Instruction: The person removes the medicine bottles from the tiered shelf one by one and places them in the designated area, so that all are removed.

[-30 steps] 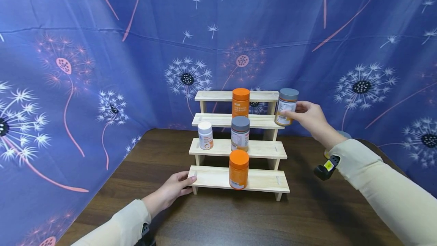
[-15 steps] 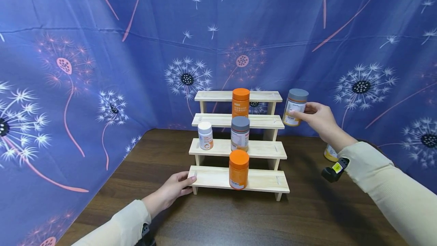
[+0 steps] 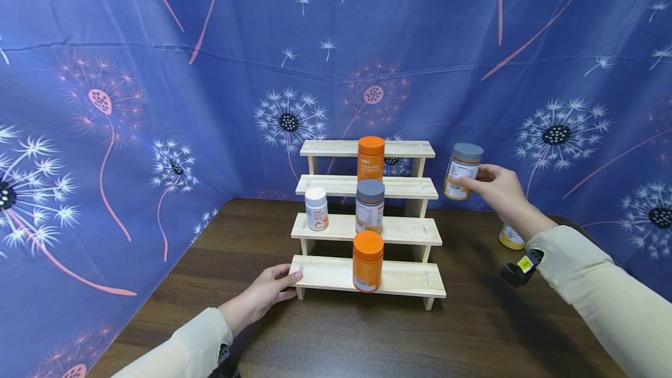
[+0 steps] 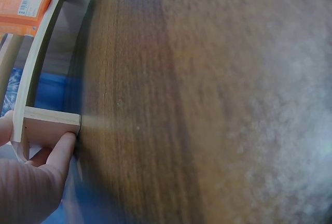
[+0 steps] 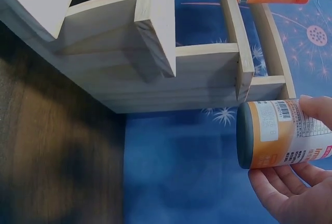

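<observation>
In the head view my right hand [image 3: 501, 189] holds a grey-lidded supplement bottle [image 3: 462, 171] in the air, just right of the upper steps of a wooden tiered shelf [image 3: 320, 272]. The right wrist view shows thumb and fingers on either side of this bottle, whose base points at the shelf. My left hand [image 3: 266, 291] grips the left end of the lowest step; in the left wrist view its fingers lie against the support under the board [image 4: 49, 125]. An orange bottle [image 3: 367, 264], another grey-lidded bottle [image 3: 370, 209], a white bottle [image 3: 317, 210] and a tall orange bottle [image 3: 370, 159] stand on the steps.
Behind the right forearm, a yellow-and-white bottle [image 3: 511, 237] stands on the dark wooden table [image 3: 336, 337], partly hidden. A blue dandelion-print cloth [image 3: 220, 104] hangs behind and to the left of the table.
My right hand has carried the grey-lidded bottle rightward, away from the shelf's upper right end, and slightly down. The left hand has stayed on the lowest step.
</observation>
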The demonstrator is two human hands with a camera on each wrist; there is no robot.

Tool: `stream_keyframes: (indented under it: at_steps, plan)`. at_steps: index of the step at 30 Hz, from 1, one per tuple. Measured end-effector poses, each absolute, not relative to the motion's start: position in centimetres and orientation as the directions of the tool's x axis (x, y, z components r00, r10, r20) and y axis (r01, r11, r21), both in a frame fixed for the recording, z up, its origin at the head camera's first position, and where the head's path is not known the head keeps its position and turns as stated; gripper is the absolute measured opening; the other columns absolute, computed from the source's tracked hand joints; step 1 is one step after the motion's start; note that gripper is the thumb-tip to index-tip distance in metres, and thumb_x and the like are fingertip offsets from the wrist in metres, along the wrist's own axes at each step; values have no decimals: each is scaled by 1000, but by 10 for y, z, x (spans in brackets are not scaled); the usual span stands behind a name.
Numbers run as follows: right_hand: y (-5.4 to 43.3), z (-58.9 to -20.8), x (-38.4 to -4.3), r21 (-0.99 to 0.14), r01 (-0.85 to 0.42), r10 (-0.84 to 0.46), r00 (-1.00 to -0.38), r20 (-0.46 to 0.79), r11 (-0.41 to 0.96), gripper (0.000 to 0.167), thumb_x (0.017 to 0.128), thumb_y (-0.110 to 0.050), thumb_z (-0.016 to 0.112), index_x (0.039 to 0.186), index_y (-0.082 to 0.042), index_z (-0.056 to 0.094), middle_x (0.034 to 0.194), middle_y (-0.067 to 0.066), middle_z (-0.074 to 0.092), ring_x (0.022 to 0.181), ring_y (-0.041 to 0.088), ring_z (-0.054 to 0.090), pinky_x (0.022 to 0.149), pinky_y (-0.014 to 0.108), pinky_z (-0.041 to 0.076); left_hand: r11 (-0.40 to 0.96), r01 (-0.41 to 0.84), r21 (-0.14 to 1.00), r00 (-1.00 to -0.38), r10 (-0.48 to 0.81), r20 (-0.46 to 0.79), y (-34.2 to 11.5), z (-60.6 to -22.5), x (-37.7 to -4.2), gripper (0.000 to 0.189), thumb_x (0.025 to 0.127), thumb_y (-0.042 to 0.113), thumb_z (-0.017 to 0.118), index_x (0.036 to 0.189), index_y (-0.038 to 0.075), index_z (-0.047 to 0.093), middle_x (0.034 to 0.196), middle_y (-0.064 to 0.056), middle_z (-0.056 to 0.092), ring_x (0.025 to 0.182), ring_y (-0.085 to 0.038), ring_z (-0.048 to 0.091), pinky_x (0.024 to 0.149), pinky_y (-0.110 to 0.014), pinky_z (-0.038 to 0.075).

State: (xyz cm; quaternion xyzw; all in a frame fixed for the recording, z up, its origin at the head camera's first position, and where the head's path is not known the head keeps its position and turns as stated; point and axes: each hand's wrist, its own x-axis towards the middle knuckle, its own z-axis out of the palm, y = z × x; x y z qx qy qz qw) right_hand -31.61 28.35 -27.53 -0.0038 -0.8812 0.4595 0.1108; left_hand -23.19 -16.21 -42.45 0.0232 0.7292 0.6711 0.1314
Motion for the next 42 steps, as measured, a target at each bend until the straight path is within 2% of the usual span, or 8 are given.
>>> stream_keyframes:
  at_steps: [19,27,35,42]
  plan:
    - [298,-292,-315,-805,-33,152,-977,152,593,89,84,-61,64,140,5,42,136,25,49,123,37,46,98,52,44,86,-138,987,-966,209,-153,-163,-428,-233,60,97,23,61,136,-16,39,121,-23,58,104,-18,62,99,-42,52]
    - [303,-304,-316,-784,-34,152,-975,162,619,83,86,-57,64,136,7,45,132,27,51,120,38,47,94,51,45,90,-137,986,-965,210,-154,-163,-427,-232,57,98,19,58,137,-17,38,122,-24,58,105,-19,61,100,-45,51]
    - [310,-317,-319,-786,-38,174,-967,184,617,80,87,-53,65,133,9,46,129,27,52,114,35,50,90,44,47,85,-133,987,-965,217,-149,-163,-427,-233,54,99,17,56,137,-17,37,120,-22,60,103,-18,62,101,-46,50]
    - [319,-331,-319,-783,-16,186,-968,168,621,78,88,-51,65,132,11,47,129,30,52,113,39,51,86,43,49,89,-136,987,-965,212,-152,-163,-426,-232,56,98,19,57,136,-17,38,121,-23,59,104,-18,61,100,-45,51]
